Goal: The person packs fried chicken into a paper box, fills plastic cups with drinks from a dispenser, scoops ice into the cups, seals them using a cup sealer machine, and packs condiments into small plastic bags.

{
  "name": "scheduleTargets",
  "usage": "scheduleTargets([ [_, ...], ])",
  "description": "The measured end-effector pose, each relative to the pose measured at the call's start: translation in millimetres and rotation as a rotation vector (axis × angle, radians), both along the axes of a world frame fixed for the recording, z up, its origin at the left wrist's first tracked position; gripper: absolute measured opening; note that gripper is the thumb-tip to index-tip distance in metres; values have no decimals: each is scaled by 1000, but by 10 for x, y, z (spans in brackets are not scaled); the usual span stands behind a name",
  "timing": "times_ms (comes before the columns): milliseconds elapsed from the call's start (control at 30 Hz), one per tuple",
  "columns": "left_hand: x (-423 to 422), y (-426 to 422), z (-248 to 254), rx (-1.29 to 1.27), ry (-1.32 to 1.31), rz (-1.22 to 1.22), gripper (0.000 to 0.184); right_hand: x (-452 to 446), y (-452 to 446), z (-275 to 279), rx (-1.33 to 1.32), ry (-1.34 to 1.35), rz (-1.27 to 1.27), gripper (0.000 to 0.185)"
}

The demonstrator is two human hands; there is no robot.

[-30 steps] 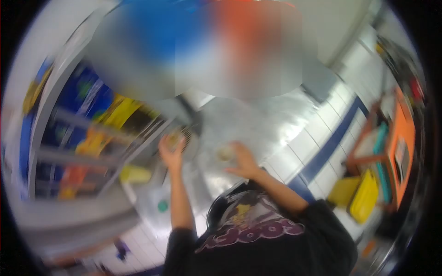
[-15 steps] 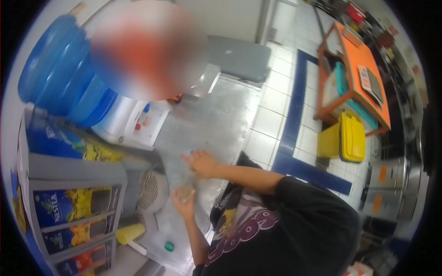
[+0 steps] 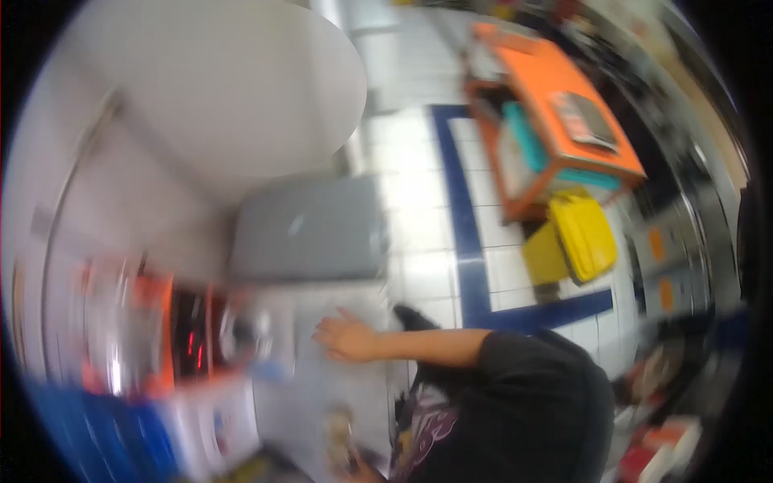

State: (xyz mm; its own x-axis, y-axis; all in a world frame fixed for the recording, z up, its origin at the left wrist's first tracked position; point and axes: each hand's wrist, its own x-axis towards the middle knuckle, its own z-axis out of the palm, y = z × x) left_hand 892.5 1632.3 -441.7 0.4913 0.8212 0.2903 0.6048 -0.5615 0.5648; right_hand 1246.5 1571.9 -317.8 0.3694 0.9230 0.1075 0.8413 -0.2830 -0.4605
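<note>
At the bottom of the view, my left hand (image 3: 364,468) is closed on a small tan container (image 3: 339,422), blurred by motion. The hand is partly cut off by the lower edge, and the container's exact kind cannot be made out. My right hand (image 3: 346,336) is open, fingers spread, above the metal counter (image 3: 298,402) and with nothing in it. A grey lidded bin (image 3: 310,229) stands just beyond this hand. To its left is a blurred orange machine (image 3: 149,334) with red lit digits.
A blue water bottle (image 3: 105,439) and a white dispenser (image 3: 213,423) stand at lower left. Across the tiled floor (image 3: 427,233) are a yellow bin (image 3: 572,241) and an orange table (image 3: 564,88) with papers and turquoise items. A pale wall fills the upper left.
The view has swung, bringing the grey bin and orange machine further in and the boxed drinks out. My left hand with the container now sits lower in view; my right hand stays open.
</note>
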Motion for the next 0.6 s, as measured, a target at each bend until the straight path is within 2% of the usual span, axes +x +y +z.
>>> scheduleTargets([
  [33, 481, 18, -34, -9, -7, -5, 72, 428, -90, -101, -55, -164, -97, 58],
  [67, 857, 42, -46, -6, 5, -15, 70, 792, -163, -225, -59, -160, -185, 58],
  [133, 1420, 70, -5, 10, 49, -16, 68, 1431, -173, -501, -73, -343, -105, 47],
  [167, 1594, 81, 20, 22, 68, -10, 67, 1603, -167, -579, -67, -338, -133, 47],
  [200, 1714, 82, 62, 30, 86, 3, 66, 1747, -166, -625, -35, -325, -7, 43],
  [233, 1841, 76, 114, 38, 101, 12, 65, 1864, -182, -645, -7, -313, 119, 39],
  [333, 2023, 61, 157, 55, 132, 33, 61, 1864, -188, -638, -19, -448, 155, 34],
  [467, 1770, -43, 259, 56, 169, 129, 56, 1784, -113, -628, 102, -496, 169, 27],
  [533, 1226, -303, 349, 28, 203, 280, 54, 1668, 110, -637, -106, -427, 136, 29],
  [567, 900, -533, 463, 12, 212, 368, 53, 1696, 79, -448, -116, -421, 104, 33],
  [600, 597, -811, 526, -13, 211, 459, 52, 1781, -3, -260, -63, -502, 182, 34],
])
